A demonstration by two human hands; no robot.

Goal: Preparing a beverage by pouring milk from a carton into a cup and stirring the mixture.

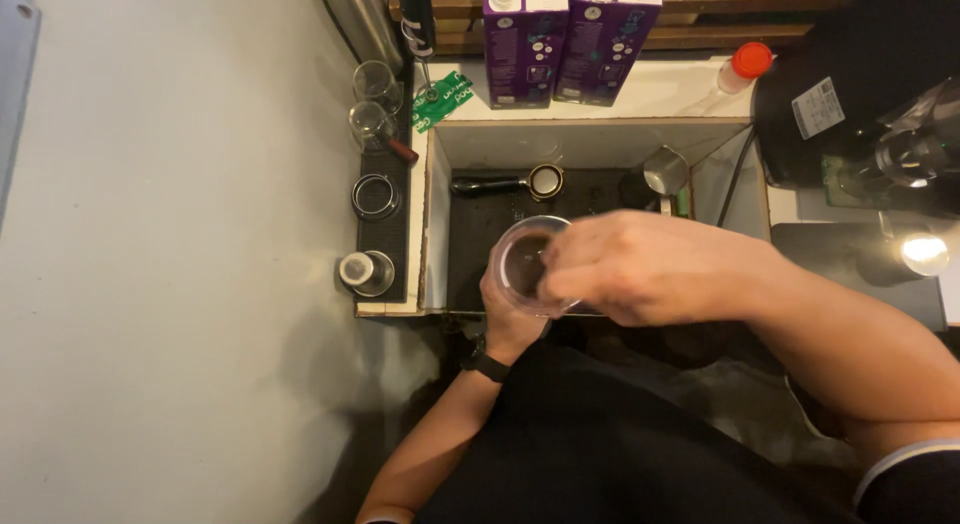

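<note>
My left hand [510, 319] grips a clear plastic cup [527, 256] from below; the cup holds a dark liquid. A black watch sits on that wrist. My right hand [640, 266] lies over the cup's right rim, fingers curled against it. What the fingers hold, if anything, is hidden. Both hands hover over a sunken black tray [470, 249] in a white box-like counter well.
A portafilter [510, 183] and a small steel pitcher [664, 170] lie in the well. Several glasses [372, 114] stand on a black mat at left. Two purple cartons [565, 34] stand behind, beside a red-capped bottle [744, 66]. A black machine [860, 94] is at right.
</note>
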